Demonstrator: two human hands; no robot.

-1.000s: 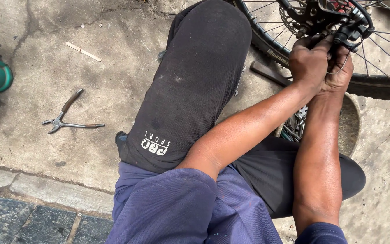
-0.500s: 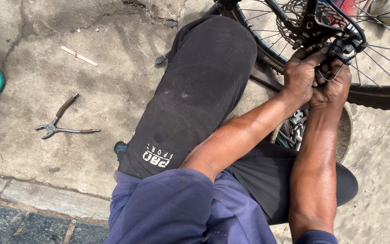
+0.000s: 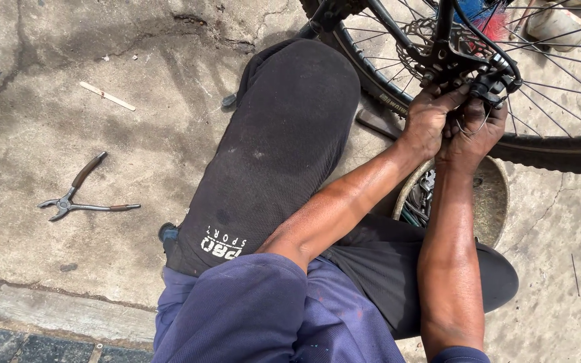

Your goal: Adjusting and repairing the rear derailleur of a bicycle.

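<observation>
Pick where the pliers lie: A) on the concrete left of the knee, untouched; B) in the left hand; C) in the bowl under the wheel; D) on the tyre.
A: the pliers lie open on the concrete, apart from both hands; the left hand and right hand are up at the wheel.

Blue sleeves, black shorts, bare forearms

head view, looking down, close up
</observation>
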